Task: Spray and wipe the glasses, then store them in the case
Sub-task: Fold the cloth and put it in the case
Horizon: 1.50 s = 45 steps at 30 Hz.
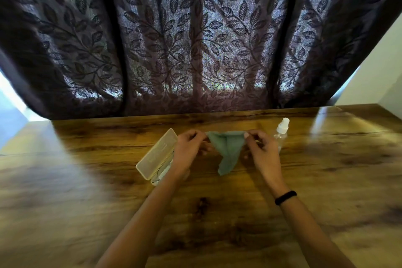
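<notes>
A grey-green cleaning cloth [227,150] hangs above the wooden table [87,191], stretched between both hands. My left hand [189,150] pinches its left top corner and my right hand [260,152] pinches its right top corner. A beige glasses case [155,155] lies open just left of my left hand, its lid tilted up; something pale shows inside its near end, partly hidden by my left forearm. A clear spray bottle [282,131] with a white cap stands upright behind my right hand. The glasses cannot be made out clearly.
A dark leaf-patterned curtain [195,39] hangs right behind the table's far edge. A white wall [378,76] stands at the right. My right wrist wears a black band [285,197].
</notes>
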Each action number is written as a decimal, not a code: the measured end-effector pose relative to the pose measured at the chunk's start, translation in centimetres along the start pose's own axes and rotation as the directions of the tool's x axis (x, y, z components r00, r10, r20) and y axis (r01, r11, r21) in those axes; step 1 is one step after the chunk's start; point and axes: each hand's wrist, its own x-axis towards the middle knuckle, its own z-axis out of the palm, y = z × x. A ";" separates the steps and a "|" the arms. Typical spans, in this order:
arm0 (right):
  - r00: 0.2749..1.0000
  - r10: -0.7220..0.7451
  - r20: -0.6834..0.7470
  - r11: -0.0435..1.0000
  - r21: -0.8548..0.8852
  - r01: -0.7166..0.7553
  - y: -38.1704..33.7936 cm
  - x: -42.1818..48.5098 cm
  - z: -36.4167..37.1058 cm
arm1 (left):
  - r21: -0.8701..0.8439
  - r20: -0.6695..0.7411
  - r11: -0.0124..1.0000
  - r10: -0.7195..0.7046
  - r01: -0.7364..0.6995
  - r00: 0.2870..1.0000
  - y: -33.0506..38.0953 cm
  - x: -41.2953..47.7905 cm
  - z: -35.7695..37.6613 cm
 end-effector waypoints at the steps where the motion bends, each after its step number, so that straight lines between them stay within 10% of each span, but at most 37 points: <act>1: 0.997 0.071 -0.018 0.990 0.125 -0.068 -0.2 0.0 -0.4 | -0.071 -0.002 0.997 -0.020 0.020 1.000 0.1 0.0 -0.4; 12: 0.976 0.219 0.014 0.891 0.405 -0.206 -0.7 1.2 -2.9 | -0.362 0.019 0.928 -0.084 0.086 0.996 1.7 0.8 -2.3; 22: 0.982 0.151 0.113 0.908 0.378 -0.183 -0.7 2.1 -4.2 | -0.073 -0.003 0.985 0.159 -0.159 0.987 1.7 0.3 -2.1; 31: 0.763 0.516 0.390 0.855 -0.177 -0.488 3.3 -1.3 -7.1 | 0.487 0.252 0.873 -0.174 0.031 0.952 -4.2 -3.3 -2.8; 39: 0.880 0.419 0.226 0.908 -0.077 -0.412 3.8 0.1 -5.7 | 0.554 0.144 0.832 -0.045 -0.043 0.989 -3.5 -1.2 -2.3; 45: 0.964 0.260 0.049 0.928 -0.289 -0.235 5.0 0.9 -4.0 | 0.790 0.098 0.593 0.130 -0.157 0.987 -3.6 1.0 -2.2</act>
